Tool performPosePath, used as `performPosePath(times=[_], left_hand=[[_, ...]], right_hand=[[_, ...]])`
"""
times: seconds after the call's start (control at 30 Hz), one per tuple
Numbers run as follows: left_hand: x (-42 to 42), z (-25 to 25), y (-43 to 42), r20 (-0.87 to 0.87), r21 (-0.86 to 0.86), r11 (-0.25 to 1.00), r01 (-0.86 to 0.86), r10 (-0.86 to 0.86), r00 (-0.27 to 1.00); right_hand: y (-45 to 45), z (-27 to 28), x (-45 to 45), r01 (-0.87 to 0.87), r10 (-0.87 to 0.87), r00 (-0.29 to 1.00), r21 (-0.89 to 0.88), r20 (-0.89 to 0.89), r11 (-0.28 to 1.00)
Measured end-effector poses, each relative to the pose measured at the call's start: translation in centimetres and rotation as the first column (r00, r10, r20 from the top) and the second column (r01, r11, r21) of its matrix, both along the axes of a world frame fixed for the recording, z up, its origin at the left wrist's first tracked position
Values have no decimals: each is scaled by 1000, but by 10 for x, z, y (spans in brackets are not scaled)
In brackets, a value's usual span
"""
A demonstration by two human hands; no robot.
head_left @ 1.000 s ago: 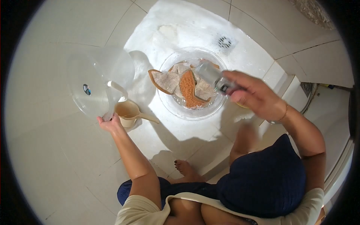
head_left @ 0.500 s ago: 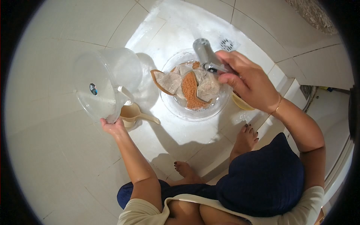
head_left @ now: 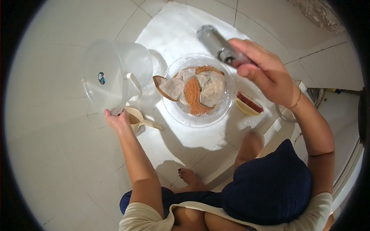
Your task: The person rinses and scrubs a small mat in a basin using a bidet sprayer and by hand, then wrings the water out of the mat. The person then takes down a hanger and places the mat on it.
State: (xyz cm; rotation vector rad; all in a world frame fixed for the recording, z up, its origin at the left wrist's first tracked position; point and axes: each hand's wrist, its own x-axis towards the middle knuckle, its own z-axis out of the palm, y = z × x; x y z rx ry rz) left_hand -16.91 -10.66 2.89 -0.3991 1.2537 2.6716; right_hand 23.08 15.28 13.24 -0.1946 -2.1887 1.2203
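Observation:
My left hand point(head_left: 116, 120) grips the rim of a clear plastic bucket point(head_left: 102, 63), tipped on its side with its white handle hanging. Close by that hand stands a beige dipper point(head_left: 135, 117). My right hand point(head_left: 266, 69) is wrapped round a grey hand-held sprayer point(head_left: 215, 42), blurred by motion, raised above the floor to the upper right of a clear round basin point(head_left: 192, 125). In the basin lies wet beige woven cloth point(head_left: 173, 86) with brown trim and an orange-brown textured piece point(head_left: 192, 96). One corner of the cloth hangs over the rim.
A scrub brush point(head_left: 249, 104) with a yellow back and dark red bristles lies right of the basin. A raised ledge point(head_left: 275, 123) runs along the right side, with a round clear item by my forearm. A shaggy mat point(head_left: 318, 15) is at the upper right.
The sprayer and my right hand have moved slightly away and right, uncovering the brush. The bucket has shifted a little right. My right foot is now blurred by movement.

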Motion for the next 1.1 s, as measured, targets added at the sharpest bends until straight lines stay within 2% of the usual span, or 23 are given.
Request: performPosePath(times=[0.07, 0.13, 0.23, 0.37, 0.43, 0.53, 0.57, 0.63, 0.73, 0.83, 0.97, 1.07, 1.1], left_hand=[[1, 5, 10, 19, 13, 1000, -13, 12, 1000], [-9, 1, 10, 65, 76, 995, 66, -71, 995], [-24, -8, 18, 132, 111, 990, 89, -104, 986], [-15, 7, 39, 144, 81, 989, 125, -135, 980], [-12, 9, 50, 121, 23, 996, 84, -87, 989], [-9, 14, 61, 105, 44, 992, 119, -123, 987], [-8, 16, 63, 109, 46, 991, 124, -128, 986], [-8, 19, 65, 141, 120, 980, 159, -175, 974], [-11, 16, 69, 70, 52, 980, 191, -195, 978], [-9, 20, 76, 87, 71, 979, 189, -195, 977], [-8, 22, 84, 94, 11, 980, 197, -197, 976], [-11, 22, 90, 55, 51, 971, 234, -236, 970], [-13, 22, 95, 72, 32, 974, 223, -225, 972]], right_hand=[[-1, 5, 12, 96, -92, 995, -94, 46, 991], [-7, 11, 21, 134, -131, 991, -91, 41, 987], [-21, 20, 30, 178, -183, 983, -322, 16, 930], [-38, 25, 53, 173, -154, 985, -339, 82, 925], [-46, 26, 56, 203, -141, 973, -381, 185, 902], [-52, 29, 60, 299, -204, 939, -367, 275, 881], [-53, 28, 62, 305, -210, 937, -364, 279, 880], [-61, 27, 72, 400, -339, 911, -300, 236, 866], [-69, 39, 79, 358, -307, 930, -307, 202, 882], [-71, 40, 80, 358, -329, 932, -270, 150, 894], [-69, 41, 74, 400, -363, 915, -281, 175, 872], [-71, 40, 73, 402, -371, 915, -276, 159, 873], [-68, 40, 71, 414, -402, 910, -273, 104, 868]])
